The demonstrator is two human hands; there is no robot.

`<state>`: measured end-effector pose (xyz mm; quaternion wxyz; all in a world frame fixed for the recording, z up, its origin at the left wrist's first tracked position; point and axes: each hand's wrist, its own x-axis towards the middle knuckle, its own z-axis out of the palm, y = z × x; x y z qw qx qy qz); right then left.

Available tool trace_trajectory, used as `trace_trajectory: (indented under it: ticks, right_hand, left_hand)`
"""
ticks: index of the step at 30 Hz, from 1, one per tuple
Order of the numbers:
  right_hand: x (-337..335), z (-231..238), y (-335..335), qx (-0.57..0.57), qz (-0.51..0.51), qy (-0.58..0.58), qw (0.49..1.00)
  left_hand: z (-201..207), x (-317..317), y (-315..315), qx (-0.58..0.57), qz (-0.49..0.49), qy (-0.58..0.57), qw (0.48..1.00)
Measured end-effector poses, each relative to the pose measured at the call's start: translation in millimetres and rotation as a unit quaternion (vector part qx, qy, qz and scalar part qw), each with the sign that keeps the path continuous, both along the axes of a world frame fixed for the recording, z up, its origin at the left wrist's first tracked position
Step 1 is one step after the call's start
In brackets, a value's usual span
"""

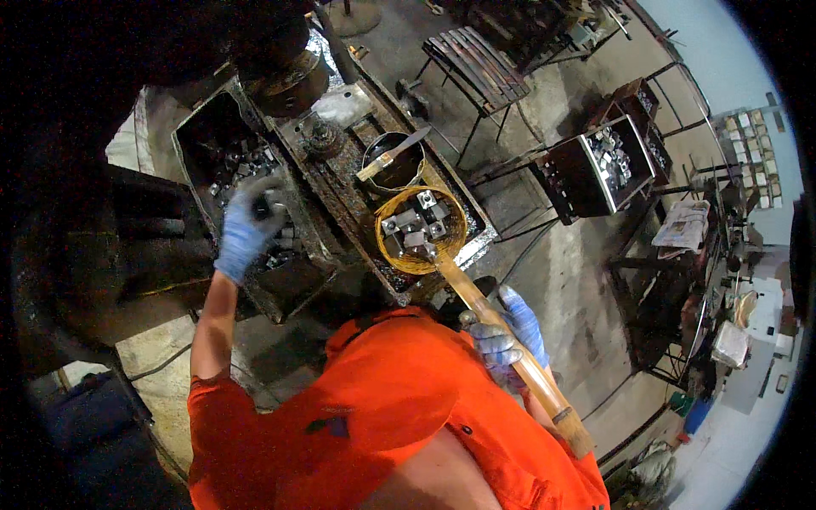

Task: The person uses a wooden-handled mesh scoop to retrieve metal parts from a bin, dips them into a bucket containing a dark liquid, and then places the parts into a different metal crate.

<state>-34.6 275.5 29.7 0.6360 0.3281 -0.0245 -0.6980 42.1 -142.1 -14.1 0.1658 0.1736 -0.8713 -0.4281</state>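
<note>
My left hand (251, 223), in a blue and grey glove, reaches over a dark metal bin (189, 136) of small metal blocks (242, 161). Its fingers look curved and apart from the thumb, slightly blurred; I make out nothing held. My right hand (503, 336), gloved alike, is wrapped around a thick bamboo handle (544, 384). At the handle's far end is a round yellow woven basket (388, 252) with several shiny metal blocks (415, 229) in it. The basket rests over a long greasy metal tray (361, 231).
Beyond the basket stands a bucket (393, 176) with a flat brush (387, 161) across its rim. A slatted stand (476, 68) is farther off. To the right is a raised box (633, 166) of metal pieces. Dark machinery (76, 229) lies along the left.
</note>
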Motion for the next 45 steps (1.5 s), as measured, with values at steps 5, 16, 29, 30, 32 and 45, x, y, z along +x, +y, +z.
trace_trajectory:
  ticks: [5, 16, 29, 30, 32, 45]
  right_hand:
    - [-3, -7, 4, -0.050, 0.012, -0.014, 0.999]
    - [-8, 0, -3, -0.030, 0.045, -0.002, 0.999]
    - [-6, -3, 1, -0.033, 0.050, 0.013, 0.998]
    - [-4, -2, 2, 0.010, 0.059, 0.038, 0.997]
    - [-1, 1, 4, 0.098, 0.073, 0.090, 0.988]
    - [-3, 0, 5, -0.001, 0.013, -0.006, 1.000]
  left_hand:
    - [50, -62, 127, -0.142, -0.231, -0.040, 0.962]
    - [16, -113, 180, -0.377, -0.349, -0.102, 0.852]
    - [-3, -65, 147, -0.072, -0.231, 0.078, 0.967]
    - [-4, -63, 146, -0.059, -0.218, 0.079, 0.971]
    - [-9, -57, 143, -0.031, -0.195, 0.082, 0.977]
    - [12, -52, 146, -0.157, -0.238, 0.211, 0.935]
